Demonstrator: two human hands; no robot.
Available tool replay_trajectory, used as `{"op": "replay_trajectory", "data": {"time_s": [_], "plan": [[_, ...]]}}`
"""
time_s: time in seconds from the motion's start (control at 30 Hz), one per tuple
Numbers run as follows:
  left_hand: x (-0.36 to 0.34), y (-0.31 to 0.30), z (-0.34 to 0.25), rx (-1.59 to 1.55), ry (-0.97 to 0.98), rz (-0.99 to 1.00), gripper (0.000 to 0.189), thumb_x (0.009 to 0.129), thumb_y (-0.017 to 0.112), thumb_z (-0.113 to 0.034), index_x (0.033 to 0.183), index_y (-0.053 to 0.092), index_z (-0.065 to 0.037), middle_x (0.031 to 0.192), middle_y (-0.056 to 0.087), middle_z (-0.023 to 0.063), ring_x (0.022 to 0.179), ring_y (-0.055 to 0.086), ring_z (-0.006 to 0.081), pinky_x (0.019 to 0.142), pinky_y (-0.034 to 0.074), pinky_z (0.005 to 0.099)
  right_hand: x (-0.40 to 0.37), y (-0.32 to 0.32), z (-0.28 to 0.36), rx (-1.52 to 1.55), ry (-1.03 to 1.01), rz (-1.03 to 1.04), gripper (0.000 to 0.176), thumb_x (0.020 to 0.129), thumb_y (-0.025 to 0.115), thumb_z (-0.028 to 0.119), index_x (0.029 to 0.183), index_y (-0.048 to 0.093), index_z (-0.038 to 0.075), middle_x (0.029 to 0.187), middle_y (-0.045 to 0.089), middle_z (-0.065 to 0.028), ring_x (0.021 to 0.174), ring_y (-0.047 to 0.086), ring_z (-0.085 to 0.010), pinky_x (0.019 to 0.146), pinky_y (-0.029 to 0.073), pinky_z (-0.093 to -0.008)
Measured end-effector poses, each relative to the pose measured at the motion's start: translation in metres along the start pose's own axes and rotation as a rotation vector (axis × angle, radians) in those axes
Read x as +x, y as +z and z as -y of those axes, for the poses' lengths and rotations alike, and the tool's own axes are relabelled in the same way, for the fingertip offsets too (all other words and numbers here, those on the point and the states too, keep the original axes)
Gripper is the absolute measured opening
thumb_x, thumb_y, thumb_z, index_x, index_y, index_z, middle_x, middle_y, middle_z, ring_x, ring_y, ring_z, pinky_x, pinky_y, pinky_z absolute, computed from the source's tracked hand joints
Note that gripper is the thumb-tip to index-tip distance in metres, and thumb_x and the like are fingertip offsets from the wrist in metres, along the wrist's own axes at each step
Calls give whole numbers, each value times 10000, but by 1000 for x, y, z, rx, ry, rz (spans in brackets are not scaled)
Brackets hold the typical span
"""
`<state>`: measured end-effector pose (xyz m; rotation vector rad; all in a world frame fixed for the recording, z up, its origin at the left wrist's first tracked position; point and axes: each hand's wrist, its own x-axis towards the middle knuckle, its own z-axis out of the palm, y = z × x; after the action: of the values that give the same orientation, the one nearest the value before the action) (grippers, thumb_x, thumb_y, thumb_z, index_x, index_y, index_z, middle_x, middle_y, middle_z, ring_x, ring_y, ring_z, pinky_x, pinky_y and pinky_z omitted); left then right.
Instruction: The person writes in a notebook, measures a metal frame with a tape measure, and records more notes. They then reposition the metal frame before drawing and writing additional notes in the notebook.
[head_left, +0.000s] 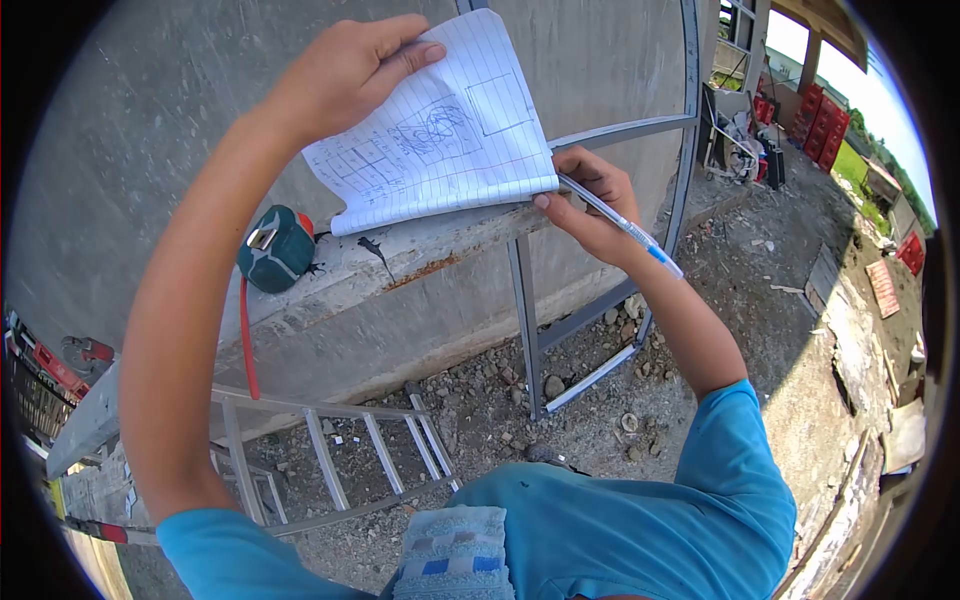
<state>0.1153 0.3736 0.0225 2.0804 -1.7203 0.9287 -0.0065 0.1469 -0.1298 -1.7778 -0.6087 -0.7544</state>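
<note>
A sheet of lined paper (440, 150) with pen sketches and scribbles is held up against the concrete wall, above a narrow ledge (350, 270). My left hand (350, 70) pinches its upper left edge between thumb and fingers. At the lower right corner, my right hand (595, 205) grips the paper and also holds a clear pen (630, 228) with a blue end, which points down along the wrist. On the ledge, left of the paper, sits a dark green tape measure (277, 248) with a red strap hanging down.
An aluminium ladder (325, 460) lies below the ledge on the left. A grey metal frame (690, 120) leans at the wall, right of the paper. Rubble (500, 390) covers the ground. Red crates (825, 130) stand at the far right. Power tools (85, 350) are at the left edge.
</note>
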Motion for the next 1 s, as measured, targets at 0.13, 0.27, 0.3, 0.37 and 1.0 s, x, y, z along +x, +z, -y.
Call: {"op": "replay_trajectory", "data": {"time_s": [0.13,0.27,0.3,0.37,1.0], "plan": [[0,10,1,48,0,30,281,961,519,-286,838,518,-34,610,473,130,522,428,199,514,346,330,-5,0,-13,43,-51,17,139,820,680,47,914,590,-2,801,633,-44,710,570,-62,621,453,-225],[4,15,1,48,-47,96,273,952,536,-266,819,503,-29,612,461,132,518,405,198,506,331,325,-9,0,-23,29,-89,18,158,798,700,61,906,597,9,771,628,-29,698,556,-55,612,440,-223],[6,13,-1,45,-45,105,272,949,541,-262,813,501,-29,610,454,129,518,397,192,504,326,320,-9,-1,-25,18,-104,22,165,793,704,65,907,597,11,764,627,-26,696,553,-54,613,438,-222],[7,8,-7,34,-50,117,271,945,549,-253,803,497,-28,607,434,120,520,380,179,501,316,310,-11,-3,-27,-11,-112,27,191,753,722,50,897,601,17,828,642,-71,765,596,-102,664,464,-248],[-36,-11,-40,7,-457,162,219,956,553,-217,919,576,-2,740,517,-6,718,427,62,645,344,199,-15,-4,-47,38,-363,-19,359,663,767,115,1007,663,98,1080,667,-60,1044,577,-252,928,411,-376]]}}
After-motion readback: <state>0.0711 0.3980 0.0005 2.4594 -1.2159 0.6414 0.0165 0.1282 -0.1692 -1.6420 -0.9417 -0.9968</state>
